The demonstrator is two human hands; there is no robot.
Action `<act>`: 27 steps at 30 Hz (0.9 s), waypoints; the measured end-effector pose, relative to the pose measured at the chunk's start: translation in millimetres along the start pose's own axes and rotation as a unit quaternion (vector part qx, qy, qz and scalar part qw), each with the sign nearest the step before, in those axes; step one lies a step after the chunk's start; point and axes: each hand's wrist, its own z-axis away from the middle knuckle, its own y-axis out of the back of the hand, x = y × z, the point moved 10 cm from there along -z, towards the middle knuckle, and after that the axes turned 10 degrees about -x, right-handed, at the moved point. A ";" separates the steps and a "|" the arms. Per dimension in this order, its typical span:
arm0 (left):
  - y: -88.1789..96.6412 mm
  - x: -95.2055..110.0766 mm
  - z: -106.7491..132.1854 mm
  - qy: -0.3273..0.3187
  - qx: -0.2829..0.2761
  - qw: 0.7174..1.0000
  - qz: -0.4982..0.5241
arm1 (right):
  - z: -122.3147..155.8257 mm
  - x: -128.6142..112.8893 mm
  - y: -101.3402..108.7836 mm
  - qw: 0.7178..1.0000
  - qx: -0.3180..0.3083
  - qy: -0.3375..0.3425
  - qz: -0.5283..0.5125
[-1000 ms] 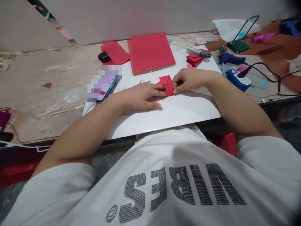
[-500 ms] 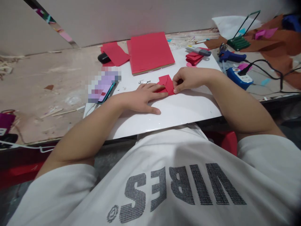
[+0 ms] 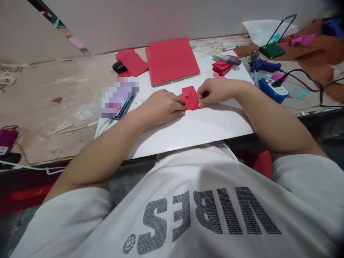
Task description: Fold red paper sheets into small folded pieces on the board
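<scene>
A small folded red paper envelope (image 3: 190,97) lies on the white board (image 3: 188,129) in front of me, one flap reaching up at its far side. My left hand (image 3: 166,105) has its fingers closed on the envelope's left edge, thumb near the lower corner. At the opposite edge, my right hand (image 3: 212,92) pinches the lower right corner between thumb and curled fingers. The fingertips hide parts of both side edges.
Behind the envelope lies a stack of red paper sheets (image 3: 173,61). A utility knife (image 3: 227,58) rests on folded red pieces (image 3: 221,67). A phone (image 3: 125,106) is at left, a blue glue gun (image 3: 266,65) and blue power socket (image 3: 274,89) at right.
My left hand has gone from lying flat with fingers spread over the envelope to gripping its left edge, uncovering more of the paper. My right hand stays at its corner.
</scene>
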 end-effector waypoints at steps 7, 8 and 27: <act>-5.0 -18.5 -10.0 0.039 0.061 0.997 -0.013 | -4.5 -0.5 2.1 0.999 0.022 0.044 -0.018; -5.7 -18.9 -10.3 0.042 0.061 0.997 -0.014 | -5.1 0.4 2.1 0.998 0.024 0.046 -0.018; -6.2 -36.1 -11.3 0.073 0.087 0.986 0.125 | -7.8 4.9 3.0 0.999 0.031 0.028 0.000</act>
